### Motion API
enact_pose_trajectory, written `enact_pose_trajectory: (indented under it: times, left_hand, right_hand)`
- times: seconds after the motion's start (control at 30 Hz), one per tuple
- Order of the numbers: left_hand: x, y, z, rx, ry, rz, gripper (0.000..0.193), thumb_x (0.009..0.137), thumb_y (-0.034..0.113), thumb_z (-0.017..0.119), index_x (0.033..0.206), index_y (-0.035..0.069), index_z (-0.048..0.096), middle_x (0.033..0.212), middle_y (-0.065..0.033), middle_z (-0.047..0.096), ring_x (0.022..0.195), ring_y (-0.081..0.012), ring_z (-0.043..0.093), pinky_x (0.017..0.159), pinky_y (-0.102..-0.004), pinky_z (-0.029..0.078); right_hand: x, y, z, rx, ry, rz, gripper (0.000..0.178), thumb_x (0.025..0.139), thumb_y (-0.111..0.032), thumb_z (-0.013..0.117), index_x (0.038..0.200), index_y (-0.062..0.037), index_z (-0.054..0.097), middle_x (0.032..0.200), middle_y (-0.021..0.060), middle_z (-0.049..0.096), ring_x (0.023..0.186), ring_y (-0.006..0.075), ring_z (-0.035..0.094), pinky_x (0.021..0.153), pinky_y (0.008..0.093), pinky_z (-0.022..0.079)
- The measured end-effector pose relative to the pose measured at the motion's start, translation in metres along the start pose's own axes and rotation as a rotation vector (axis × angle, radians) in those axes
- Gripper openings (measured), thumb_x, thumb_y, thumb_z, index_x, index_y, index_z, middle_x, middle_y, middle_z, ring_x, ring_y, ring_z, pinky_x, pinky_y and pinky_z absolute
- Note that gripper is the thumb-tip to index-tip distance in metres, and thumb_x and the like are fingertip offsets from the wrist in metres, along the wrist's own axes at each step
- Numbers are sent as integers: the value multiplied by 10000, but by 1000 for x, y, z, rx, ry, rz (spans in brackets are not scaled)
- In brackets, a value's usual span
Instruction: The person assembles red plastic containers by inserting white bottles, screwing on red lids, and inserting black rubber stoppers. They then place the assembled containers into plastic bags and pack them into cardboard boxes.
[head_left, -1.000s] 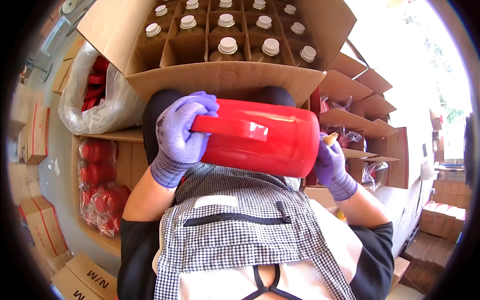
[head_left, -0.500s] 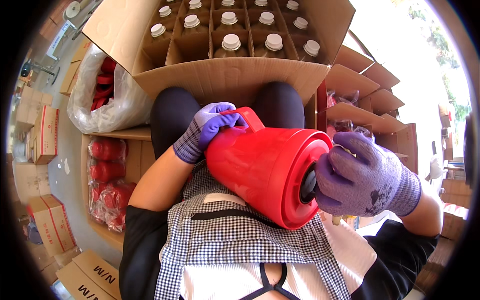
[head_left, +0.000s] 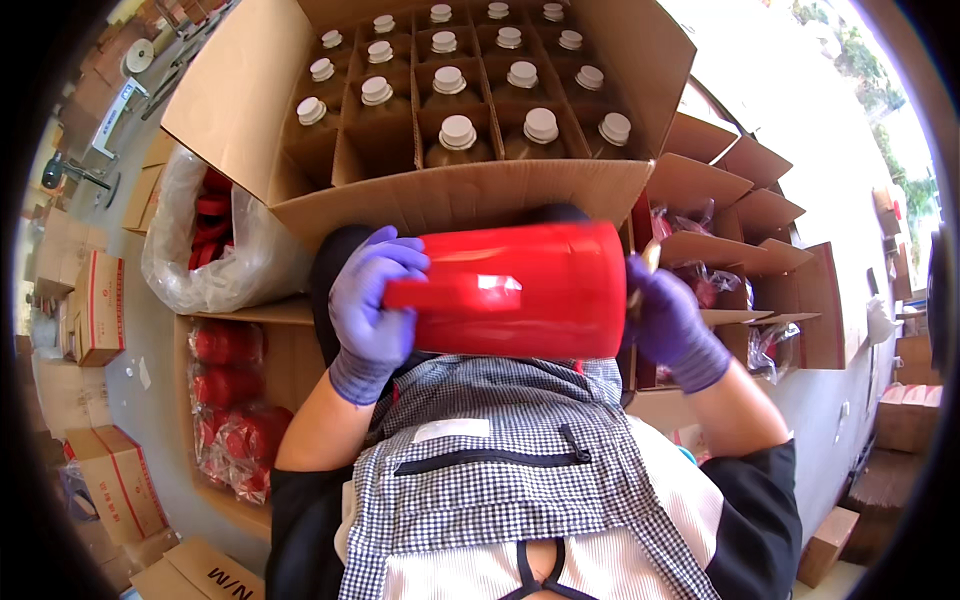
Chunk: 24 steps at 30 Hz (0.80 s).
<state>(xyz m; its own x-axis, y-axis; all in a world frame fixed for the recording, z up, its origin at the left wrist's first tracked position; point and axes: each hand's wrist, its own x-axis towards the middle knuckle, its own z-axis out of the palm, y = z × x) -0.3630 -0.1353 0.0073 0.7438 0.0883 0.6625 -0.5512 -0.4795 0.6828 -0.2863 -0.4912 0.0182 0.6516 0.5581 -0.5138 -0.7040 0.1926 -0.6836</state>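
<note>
A red plastic thermos jug (head_left: 540, 300) lies sideways in front of my lap, slightly smeared by motion. Its handle faces up toward me at the left part of the body. My left hand (head_left: 372, 305), in a purple glove, is closed round the jug at its left end, by the handle. At the opposite end, my gloved right hand (head_left: 672, 325) is pressed up against the rim with its fingers curled and largely hidden behind the jug. A small yellowish thing (head_left: 652, 257) sticks out by that hand; what it is cannot be made out.
Ahead stands an open carton (head_left: 470, 190) of white-capped bottles in cardboard dividers. To the left are a clear plastic bag (head_left: 180, 255) with red parts and a box of wrapped red pieces (head_left: 228, 385). Divided cartons (head_left: 770, 260) stand on the right.
The jug has turned from a slant to nearly level, its open end swinging away from me. Both hands have turned with it, and the handle now faces upward.
</note>
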Motion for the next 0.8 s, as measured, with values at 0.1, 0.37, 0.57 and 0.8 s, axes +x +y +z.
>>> enact_pose_trajectory:
  times: [0.1, 0.37, 0.57, 0.8]
  left_hand:
    - [-22, -21, -7, -517, 382, -658, 169, 990, 153, 611, 925, 1, 647, 974, -63, 711, 918, -154, 636, 903, -312, 482]
    - [-27, -35, 0, -717, 410, -648, 333, 1083, 177, 462, 1250, -46, 645, 1161, -135, 725, 1018, -192, 699, 925, -309, 541]
    - [-30, -19, 5, -917, 523, -809, 286, 1049, 263, 554, 1002, -2, 648, 1092, -102, 673, 980, -154, 624, 920, -282, 482]
    - [-82, -6, 21, 47, -174, -371, 348, 844, 156, 771, 1127, -1, 643, 1352, -212, 531, 1227, -335, 574, 1051, -424, 479]
  right_hand:
    - [52, -76, 44, -653, 136, -625, 328, 1033, -348, 596, 985, -26, 629, 809, 84, 643, 745, 186, 656, 675, 330, 515]
    - [246, -179, -14, -2195, 283, -772, 362, 868, -242, 688, 1206, -129, 625, 1219, 167, 580, 1207, 406, 509, 1041, 506, 428]
    - [186, -167, 44, -1601, 5, -726, 650, 907, -327, 687, 1491, -117, 494, 1502, 167, 499, 1421, 344, 427, 1188, 436, 327]
    - [171, -109, 105, -1151, -440, -722, 607, 1020, -500, 533, 1261, 44, 652, 1309, 160, 649, 1256, 279, 588, 1144, 399, 378]
